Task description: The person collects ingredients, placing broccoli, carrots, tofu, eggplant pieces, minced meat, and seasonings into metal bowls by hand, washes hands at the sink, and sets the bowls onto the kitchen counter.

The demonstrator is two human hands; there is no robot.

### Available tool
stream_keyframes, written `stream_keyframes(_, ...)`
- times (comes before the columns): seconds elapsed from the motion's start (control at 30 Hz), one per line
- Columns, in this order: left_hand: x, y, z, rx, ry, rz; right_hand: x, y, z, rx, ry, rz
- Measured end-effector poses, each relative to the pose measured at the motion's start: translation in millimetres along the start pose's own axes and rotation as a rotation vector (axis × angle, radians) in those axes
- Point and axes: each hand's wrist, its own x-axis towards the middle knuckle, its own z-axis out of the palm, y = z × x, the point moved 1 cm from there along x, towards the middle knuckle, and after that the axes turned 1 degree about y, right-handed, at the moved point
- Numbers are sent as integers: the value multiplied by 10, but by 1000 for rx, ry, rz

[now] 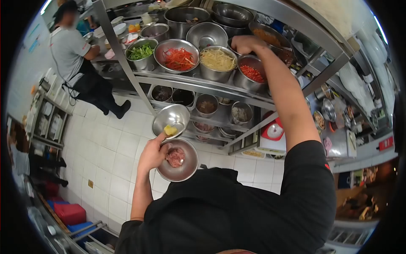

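Note:
My left hand (153, 153) grips two metal bowls together by their rims, in front of my body. The upper bowl (163, 115) is tilted and has some yellow pieces (170, 130) in it. In the lower bowl (186, 171) lies a lump of raw minced meat (175, 157). My right hand (249, 44) reaches over the upper shelf, down into a container behind the pot of chopped red chillies (252, 73). Its fingertips are hidden there. Close by stand a pot of pale yellow shreds (218, 59) and a container of orange-brown food (265, 37).
The steel shelf (190, 79) also carries red strips (178, 58), chopped greens (141, 51) and several stacked bowls. More filled containers (207, 106) stand on the level below. A red scale (274, 130) is at right. A co-worker (76, 55) stands at far left by a counter.

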Motion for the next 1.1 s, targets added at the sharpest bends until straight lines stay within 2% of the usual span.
stream_keyframes(0.03,19,-51,-98,-22,12,-22,35,42,-48,-26,-50,-84)
stream_keyframes(0.1,139,-212,-297,-1,-49,-8,-171,82,-155,445,-10,136)
stream_keyframes(0.13,218,-287,-380,21,-79,-2,-195,150,-130,446,-12,161)
stream_keyframes(0.2,400,-417,-479,31,-108,39,-259,334,-73,1023,157,79)
stream_keyframes(0.23,478,-459,-514,42,-116,59,-375,300,-102,1020,153,99)
stream_keyframes(0.3,659,-512,-531,120,-128,118,-591,115,-176,1221,332,61)
stream_keyframes(0.33,722,-574,-508,162,-104,159,-750,-158,-249,1184,477,60)
stream_keyframes(0.43,833,-570,-454,129,-104,99,-1268,-1199,-263,981,803,109)
stream_keyframes(0.5,943,-654,-369,112,-52,90,-1403,-1911,179,914,907,121)
stream_keyframes(0.53,1008,-767,-267,109,-17,102,-1344,-2298,564,975,970,55)
stream_keyframes(0.57,1031,-784,-221,91,-18,70,-1224,-2680,1066,976,978,37)
stream_keyframes(0.6,1075,-760,-215,80,-29,36,-1075,-2877,1484,516,882,-241)
stream_keyframes(0.63,1081,-732,-190,76,-39,9,-1039,-3083,1859,777,520,-318)
stream_keyframes(0.7,1072,-738,-121,82,-19,-13,-950,-3219,2198,860,664,-194)
stream_keyframes(0.73,1071,-746,-81,86,-6,-28,-937,-3168,2200,867,655,-215)
stream_keyframes(0.83,1072,-830,66,102,52,-20,-1059,-3052,1987,905,749,-159)
stream_keyframes(0.93,982,-704,111,92,111,-58,-1256,-3005,1764,996,985,-42)
stream_keyframes(0.97,945,-639,100,94,113,-64,-1204,-2954,1934,1001,982,-45)
stream_keyframes(1.03,859,-527,88,-33,50,-130,-1040,-2913,2297,755,689,-397)
stream_keyframes(1.07,812,-537,111,-33,55,-131,-1091,-2891,2314,819,778,-341)
stream_keyframes(1.1,775,-569,127,26,102,-47,-1067,-2828,2228,809,775,-368)
